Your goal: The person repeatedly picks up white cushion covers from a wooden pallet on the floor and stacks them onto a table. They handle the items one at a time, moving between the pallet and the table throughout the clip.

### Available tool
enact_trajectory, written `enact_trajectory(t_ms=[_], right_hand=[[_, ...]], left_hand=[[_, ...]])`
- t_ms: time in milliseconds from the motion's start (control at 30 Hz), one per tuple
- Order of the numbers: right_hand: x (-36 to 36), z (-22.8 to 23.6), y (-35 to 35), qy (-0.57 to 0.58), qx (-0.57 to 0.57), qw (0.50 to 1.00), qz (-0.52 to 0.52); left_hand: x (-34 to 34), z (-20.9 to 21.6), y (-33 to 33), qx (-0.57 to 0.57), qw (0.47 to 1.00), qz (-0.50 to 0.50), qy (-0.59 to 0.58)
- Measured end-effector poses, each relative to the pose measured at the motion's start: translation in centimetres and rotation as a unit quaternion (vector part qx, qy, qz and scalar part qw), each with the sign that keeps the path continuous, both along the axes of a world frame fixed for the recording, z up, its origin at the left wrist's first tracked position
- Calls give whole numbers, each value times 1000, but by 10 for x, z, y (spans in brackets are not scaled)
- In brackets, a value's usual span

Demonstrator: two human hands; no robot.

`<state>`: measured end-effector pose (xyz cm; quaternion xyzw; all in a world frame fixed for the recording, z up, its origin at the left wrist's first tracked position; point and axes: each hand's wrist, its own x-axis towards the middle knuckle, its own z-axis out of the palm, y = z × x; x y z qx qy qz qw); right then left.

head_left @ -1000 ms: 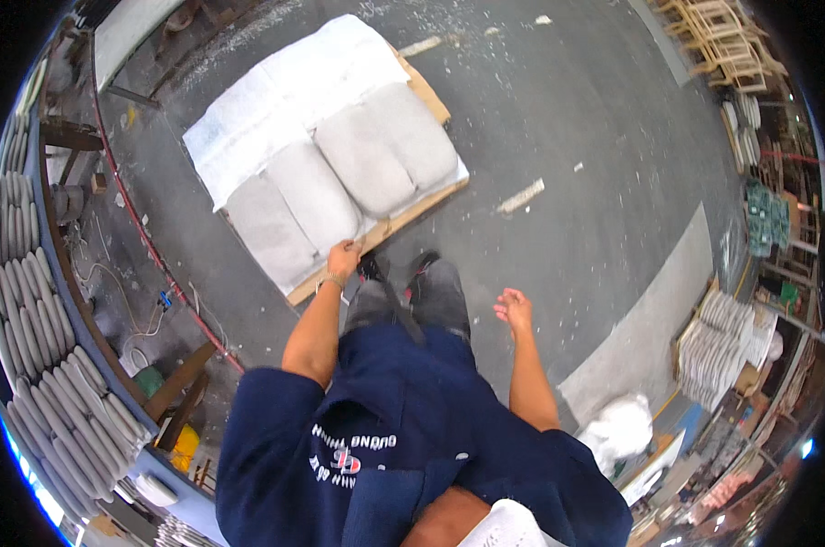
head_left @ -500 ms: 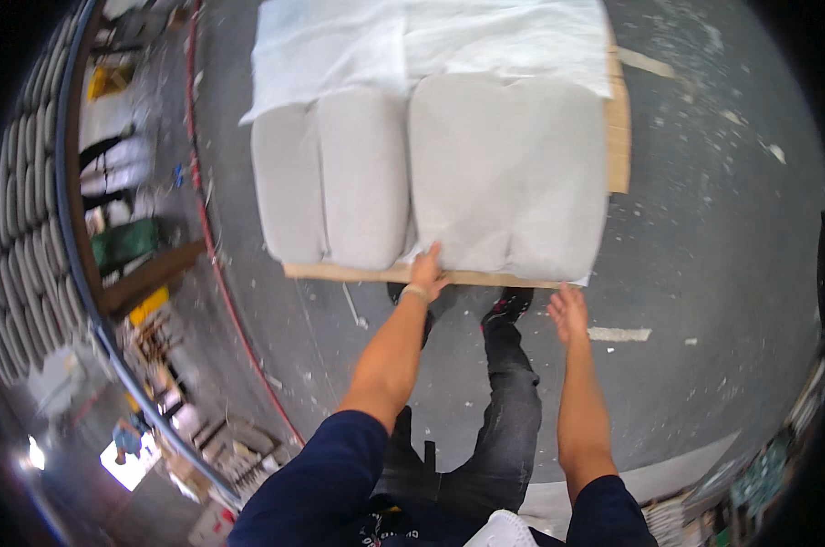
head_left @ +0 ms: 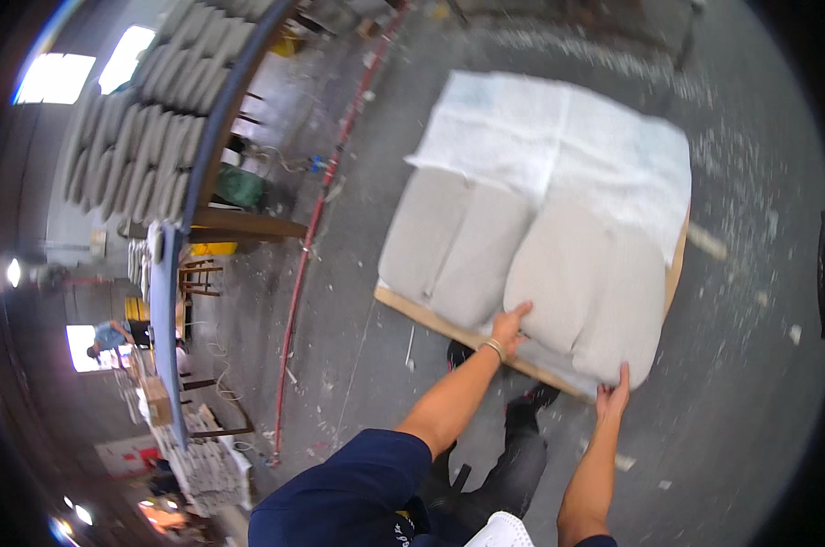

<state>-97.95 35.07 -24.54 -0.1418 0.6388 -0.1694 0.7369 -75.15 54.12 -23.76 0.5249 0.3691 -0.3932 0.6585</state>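
Two grey-beige upholstered cushions lie side by side, a left cushion (head_left: 453,246) and a right cushion (head_left: 590,287), each with a seam down it. My left hand (head_left: 509,334) is closed on the near left corner of the right cushion, thumb on top. On the same cushion's near right corner is my right hand (head_left: 613,397), thumb up and the other fingers partly hidden. White sheeting (head_left: 558,137) covers the far half of the stack and also shows below the right cushion's near edge. Brown cardboard (head_left: 422,313) sticks out underneath.
A red hose (head_left: 314,228) runs along the grey floor to the left. Beyond it stands a blue-edged rack (head_left: 164,310) with stacked grey cushions (head_left: 148,137). A person (head_left: 112,337) is far off at the left. A thin white stick (head_left: 410,346) lies near the cardboard.
My right hand has come onto the right cushion's near corner and my left hand has closed on the other. That cushion's near edge has shifted, baring white sheeting. The view has turned.
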Motion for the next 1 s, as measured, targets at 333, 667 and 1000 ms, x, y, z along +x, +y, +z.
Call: enact_trajectory(t_ms=[333,667,1000], right_hand=[[-22,152,68,120,-77,987,77],[48,215,255,59,-81,976,194],[314,423,421,-221,-185,925,249]], left_hand=[[-49,244,119,163,978,-44,-120],[-97,278,400,169,959,224,-34],[38,452,678,175,825,461,-276]])
